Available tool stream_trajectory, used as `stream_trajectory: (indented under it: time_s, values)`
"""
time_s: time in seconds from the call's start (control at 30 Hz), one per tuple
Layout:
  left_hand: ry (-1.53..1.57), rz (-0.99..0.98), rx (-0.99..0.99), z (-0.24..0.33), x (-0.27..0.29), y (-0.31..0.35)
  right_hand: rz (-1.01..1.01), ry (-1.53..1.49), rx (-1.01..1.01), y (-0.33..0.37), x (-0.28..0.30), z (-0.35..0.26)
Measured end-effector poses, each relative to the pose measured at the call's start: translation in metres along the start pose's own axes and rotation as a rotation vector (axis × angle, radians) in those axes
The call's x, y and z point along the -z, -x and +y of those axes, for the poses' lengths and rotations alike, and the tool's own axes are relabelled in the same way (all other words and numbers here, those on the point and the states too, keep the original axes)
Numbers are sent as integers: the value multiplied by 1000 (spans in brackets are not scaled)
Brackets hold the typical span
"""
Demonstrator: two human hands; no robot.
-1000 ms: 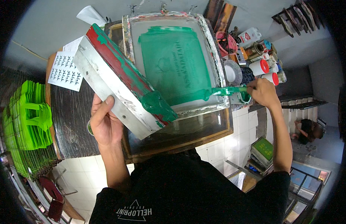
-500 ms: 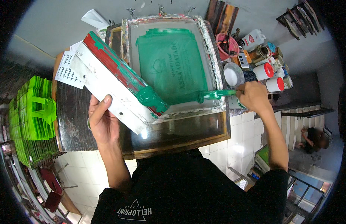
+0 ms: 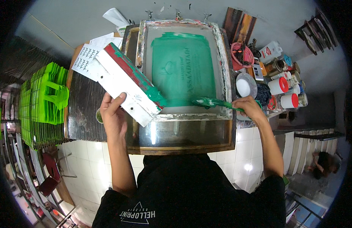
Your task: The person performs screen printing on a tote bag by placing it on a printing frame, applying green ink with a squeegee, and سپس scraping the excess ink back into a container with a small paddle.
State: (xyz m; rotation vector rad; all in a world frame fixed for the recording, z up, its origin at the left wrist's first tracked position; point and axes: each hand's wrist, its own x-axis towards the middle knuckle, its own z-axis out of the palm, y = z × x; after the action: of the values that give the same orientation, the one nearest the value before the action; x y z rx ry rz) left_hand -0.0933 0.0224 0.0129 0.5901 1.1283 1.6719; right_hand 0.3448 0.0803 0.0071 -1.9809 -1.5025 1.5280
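My left hand (image 3: 114,114) grips a wide squeegee (image 3: 117,86) by its white holder, tilted above the left side of a screen-printing frame (image 3: 224,76). Green ink coats part of the squeegee's red blade, thickest at the near end. Closed around a thin handle, my right hand (image 3: 249,108) holds an ink spatula (image 3: 212,102) smeared with green and some white. The spatula's blade lies over the near right part of the screen. Green ink (image 3: 183,72) covers most of the mesh in a large rectangle, with a printed design showing faintly through it.
Right of the frame stand red-lidded jars (image 3: 278,86), a pink basket (image 3: 242,55), a white bottle (image 3: 271,51) and a phone (image 3: 257,70). Printed sheets (image 3: 84,57) lie at left, beside a wire rack (image 3: 37,114) with bright green pieces (image 3: 54,93). A person (image 3: 324,164) crouches far right.
The spatula has shifted left over the screen and its blade has turned. My left hand has drawn the squeegee slightly back from the inked area. The whole view has shifted.
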Motion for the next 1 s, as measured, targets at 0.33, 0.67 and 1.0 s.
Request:
stream_trajectory:
  time_s: [0.33,0.67,1.0]
  values:
    - [39,-47,152,-45,-33,-3,-67,-251,67,12,16,7]
    - [317,-210,297,-45,-65,-1,25,-273,434,42,7,-24]
    - [551,-431,371,-15,-75,6,377,-189,945,20,-54,-34]
